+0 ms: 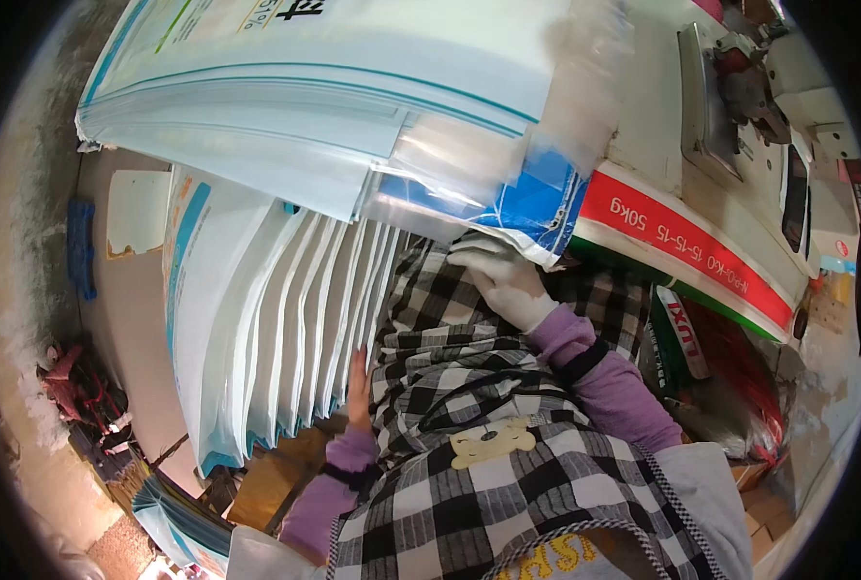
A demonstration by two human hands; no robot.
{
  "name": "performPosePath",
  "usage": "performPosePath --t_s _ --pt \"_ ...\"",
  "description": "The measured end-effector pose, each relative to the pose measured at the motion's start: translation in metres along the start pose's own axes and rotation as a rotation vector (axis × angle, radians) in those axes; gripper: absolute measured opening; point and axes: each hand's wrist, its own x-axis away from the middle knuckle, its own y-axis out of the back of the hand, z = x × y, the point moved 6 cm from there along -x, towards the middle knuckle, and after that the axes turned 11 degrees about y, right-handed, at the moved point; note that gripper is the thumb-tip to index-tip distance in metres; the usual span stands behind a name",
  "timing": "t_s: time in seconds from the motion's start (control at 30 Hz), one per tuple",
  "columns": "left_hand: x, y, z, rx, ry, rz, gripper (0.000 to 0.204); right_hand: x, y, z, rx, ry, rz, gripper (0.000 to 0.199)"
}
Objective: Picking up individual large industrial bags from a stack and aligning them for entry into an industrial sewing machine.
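Observation:
A thick stack of white and blue printed plastic bags [256,319] hangs down over the near edge of the work surface on my left. Against its right side lies my left hand [358,391], fingers straight; part of it is hidden by the bags. My right hand [508,280], in a whitish glove, rests over my checked apron [488,367] with fingers loosely stretched to the left and nothing seen in them. Just above it is the edge of a blue and clear plastic sheet [537,208]. More flat bags [305,97] lie on top of the surface.
A machine with a metal plate [706,101] stands at the far right. Beside me a red-and-white printed sack [682,242] covers the surface edge, with a green package [677,333] below. Dark red bundled items [82,396] sit at the left wall, and folded bags [174,527] lie low left.

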Motion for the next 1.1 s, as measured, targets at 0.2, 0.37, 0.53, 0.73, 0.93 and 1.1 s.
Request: performPosePath --t_s 0.2,0.37,0.53,0.73,0.93,1.1 --pt "-0.126 -0.035 -0.122 -0.452 0.169 -0.101 0.063 0.034 0.044 -0.012 0.194 -0.036 -0.032 0.02" --pt "-0.125 -0.103 0.091 -0.412 -0.592 0.254 0.051 0.062 0.099 0.007 0.218 -0.225 -0.017 0.022" --pt "-0.093 -0.363 -0.121 -0.168 -0.873 0.672 0.041 0.216 0.193 -0.007 0.57 -0.533 -0.516 0.023" --pt "-0.014 -0.371 -0.234 -0.171 -0.984 0.998 0.03 0.473 0.185 -0.025 0.264 -1.169 -1.084 0.025" --pt "-0.131 -0.374 -0.284 -0.28 -1.014 1.314 0.018 0.52 0.267 0.226 1.447 -1.058 -1.423 0.03" --pt "-0.213 -0.295 -0.237 -0.332 -0.958 1.438 0.01 0.737 0.25 0.352 1.689 -1.508 -1.618 0.017"
